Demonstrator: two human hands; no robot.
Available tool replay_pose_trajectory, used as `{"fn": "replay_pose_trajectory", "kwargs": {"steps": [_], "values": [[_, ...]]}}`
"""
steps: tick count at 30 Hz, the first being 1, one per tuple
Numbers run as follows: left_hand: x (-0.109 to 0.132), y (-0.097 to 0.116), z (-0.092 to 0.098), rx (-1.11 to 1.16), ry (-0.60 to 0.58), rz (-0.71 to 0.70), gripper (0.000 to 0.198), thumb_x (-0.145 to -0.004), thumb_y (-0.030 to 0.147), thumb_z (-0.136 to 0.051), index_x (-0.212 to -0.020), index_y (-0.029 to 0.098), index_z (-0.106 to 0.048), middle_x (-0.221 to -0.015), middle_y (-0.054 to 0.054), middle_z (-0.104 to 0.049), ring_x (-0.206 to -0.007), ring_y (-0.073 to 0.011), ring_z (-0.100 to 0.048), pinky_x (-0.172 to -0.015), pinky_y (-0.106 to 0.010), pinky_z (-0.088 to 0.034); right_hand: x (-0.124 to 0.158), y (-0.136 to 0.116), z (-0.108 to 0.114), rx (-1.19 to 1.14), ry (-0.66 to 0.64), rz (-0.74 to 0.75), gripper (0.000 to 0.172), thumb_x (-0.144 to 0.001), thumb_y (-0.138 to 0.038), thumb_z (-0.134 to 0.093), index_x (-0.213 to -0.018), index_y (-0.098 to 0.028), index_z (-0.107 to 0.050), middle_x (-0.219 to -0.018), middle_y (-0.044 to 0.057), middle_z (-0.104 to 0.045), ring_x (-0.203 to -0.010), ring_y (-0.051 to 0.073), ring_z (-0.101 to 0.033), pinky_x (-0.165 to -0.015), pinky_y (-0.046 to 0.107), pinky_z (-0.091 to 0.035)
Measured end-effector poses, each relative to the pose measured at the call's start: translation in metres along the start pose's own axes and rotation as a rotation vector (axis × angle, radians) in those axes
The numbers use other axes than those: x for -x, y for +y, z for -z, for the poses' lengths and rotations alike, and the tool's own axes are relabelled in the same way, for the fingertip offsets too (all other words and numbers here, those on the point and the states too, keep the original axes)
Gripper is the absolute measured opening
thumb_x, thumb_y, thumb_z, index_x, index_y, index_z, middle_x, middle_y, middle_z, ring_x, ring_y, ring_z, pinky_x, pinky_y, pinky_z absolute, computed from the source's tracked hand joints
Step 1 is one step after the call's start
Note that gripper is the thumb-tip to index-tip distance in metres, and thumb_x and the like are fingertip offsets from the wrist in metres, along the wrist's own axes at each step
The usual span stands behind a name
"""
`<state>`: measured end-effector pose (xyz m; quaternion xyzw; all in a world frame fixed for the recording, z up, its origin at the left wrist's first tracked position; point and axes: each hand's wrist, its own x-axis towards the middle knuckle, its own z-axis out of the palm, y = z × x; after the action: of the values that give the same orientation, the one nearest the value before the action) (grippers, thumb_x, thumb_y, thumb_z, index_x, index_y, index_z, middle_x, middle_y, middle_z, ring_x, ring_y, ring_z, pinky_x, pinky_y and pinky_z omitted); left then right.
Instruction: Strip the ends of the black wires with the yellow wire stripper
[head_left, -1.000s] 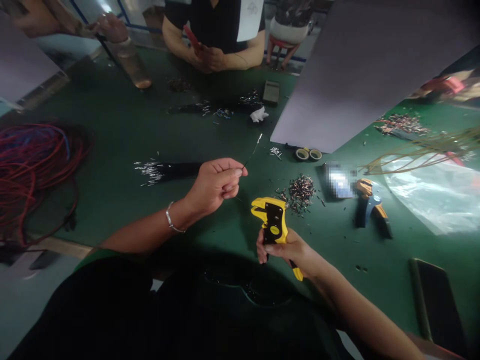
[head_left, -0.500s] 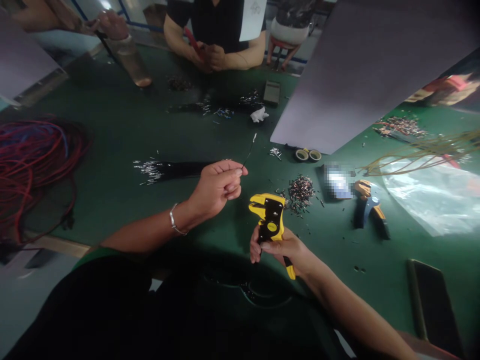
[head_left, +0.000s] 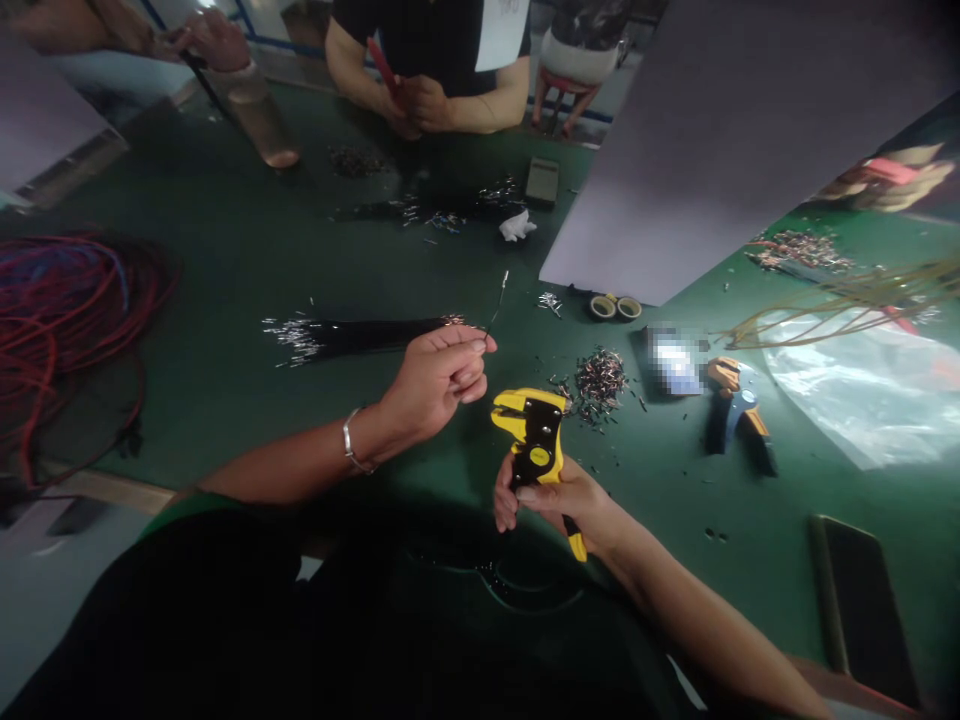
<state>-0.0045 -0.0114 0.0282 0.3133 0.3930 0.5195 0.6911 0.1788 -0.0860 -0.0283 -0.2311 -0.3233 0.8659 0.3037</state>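
Pinched between the thumb and fingers of my left hand (head_left: 442,378) is a thin black wire (head_left: 497,305), its pale metal-tipped end pointing up and away from me. My right hand (head_left: 551,500) is wrapped round the handles of a yellow and black wire stripper (head_left: 536,430), whose jaws face left, just below and right of my left hand. Behind my left hand lies a bundle of black wires (head_left: 352,337) with shiny tips at its left end. Right of the stripper is a heap of small cut wire scraps (head_left: 600,375).
Red and blue wire coils (head_left: 67,310) lie at left. Around the right side are tape rolls (head_left: 615,307), another wire stripper (head_left: 739,410), a plastic bag (head_left: 862,390) and a phone (head_left: 866,610). A grey panel (head_left: 712,140) stands behind. Across the table a person (head_left: 427,90) holds a red tool.
The wire stripper in my right hand has shifted slightly left. My left hand keeps its pinch on the wire, and the view has moved a little.
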Motion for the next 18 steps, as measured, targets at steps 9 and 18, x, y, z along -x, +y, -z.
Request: {"fn": "replay_pose_trajectory", "kwargs": {"steps": [9, 18], "values": [[-0.0005, -0.0031, 0.002, 0.025, -0.02, 0.021, 0.006, -0.078, 0.01, -0.059, -0.073, 0.012, -0.062, -0.043, 0.008, -0.033, -0.04, -0.0033, -0.024, -0.042, -0.019, -0.026, 0.0017, 0.0022, 0.0012, -0.009, 0.015, 0.024, 0.02, -0.077, -0.026, -0.074, -0.086, -0.014, -0.062, -0.064, 0.0, -0.057, -0.058, 0.016, -0.058, -0.06, 0.036, -0.05], [-0.0008, -0.0025, 0.0014, 0.011, -0.016, 0.038, 0.006, -0.078, 0.01, -0.059, -0.073, 0.012, -0.062, -0.043, 0.008, -0.032, -0.04, -0.0033, -0.024, -0.042, -0.019, -0.024, 0.0036, -0.0002, -0.003, 0.02, 0.03, 0.017, 0.02, -0.078, -0.027, -0.074, -0.078, -0.013, -0.061, -0.062, -0.001, -0.053, -0.055, 0.015, -0.054, -0.056, 0.033, -0.049]]}}
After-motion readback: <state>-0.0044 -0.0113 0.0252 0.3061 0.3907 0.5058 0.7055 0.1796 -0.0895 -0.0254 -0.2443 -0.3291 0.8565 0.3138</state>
